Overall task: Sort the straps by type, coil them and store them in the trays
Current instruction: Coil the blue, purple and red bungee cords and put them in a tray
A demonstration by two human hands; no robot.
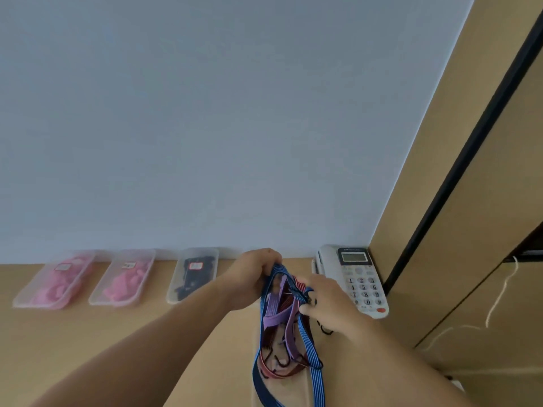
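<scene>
A bundle of straps [282, 318] is held up over the wooden desk [88, 348], just left of the telephone [361, 277]. Its top loop is gripped in the curled fingers of the left hand [252, 277]. The right hand [329, 306] is closed on the strands just below; through the motion blur, exactly which strand is pinched there cannot be made out.

A blue striped strap [311, 348], a purple strap [274, 318] and a red strap [282, 374] are seen hanging in tangled loops, their lower ends trailing onto what appears to be a clear tray [257, 389]. A dark hook [280, 361] is caught among them.

The straps are judged light, limp and probably elastic: no shape will be kept unless a coil is pinned between the fingers, and the hooks are likely to snag neighbouring loops. Each strap is best taken near a hook end and drawn out singly, not tugged from mid-length.

Along the wall, two trays of pink items [26, 298] [97, 298] and a tray of black items [172, 292] are lined up, well apart from the bundle.
</scene>
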